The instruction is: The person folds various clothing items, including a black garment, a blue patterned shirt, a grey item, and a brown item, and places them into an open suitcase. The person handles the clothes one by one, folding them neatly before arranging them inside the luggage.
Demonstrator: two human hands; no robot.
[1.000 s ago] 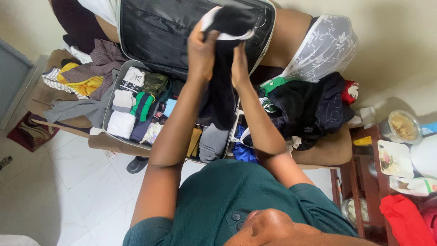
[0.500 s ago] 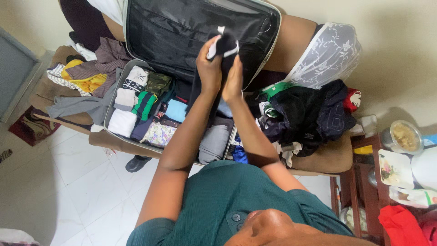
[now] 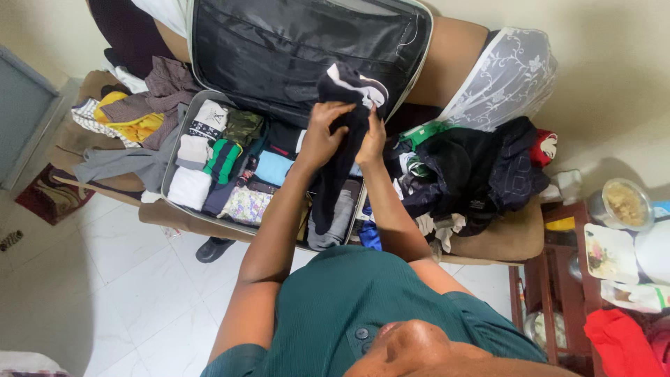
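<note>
The left hand (image 3: 322, 136) is closing around a dark garment (image 3: 342, 150) with white trim, thumb and fingers pinching the cloth near its top; the right hand (image 3: 371, 143) is pressing against the same garment from the other side, fingers curled onto it, so both hands are gripping it together; the garment is hanging down between the forearms, its upper end bunching above the hands and its lower end dangling over the right part of the open suitcase (image 3: 183, 143). The suitcase is lying on a brown sofa (image 3: 502, 237), its black lid (image 3: 279, 42) standing propped up behind; inside, rolled and folded clothes are sitting packed side by side: a white roll (image 3: 187, 188), a green striped roll (image 3: 222, 160), a light blue piece (image 3: 272, 167), a floral piece (image 3: 244, 206) and a grey piece (image 3: 342, 216) just below the hanging garment. A heap of dark clothes (image 3: 474, 174) is lying on the sofa just right of the suitcase, and a looser pile with a yellow item (image 3: 136, 126) is lying to its left; a white lace cloth (image 3: 506, 77) is draping over the sofa back. A dark wooden surface (image 3: 558, 279) at the right is carrying a bowl of food (image 3: 624, 202) and a plate (image 3: 611, 253); a red cloth (image 3: 621, 342) is lying near its lower edge; a black shoe (image 3: 211, 249) is sitting on the white tiled floor (image 3: 105, 279) under the sofa edge.
</note>
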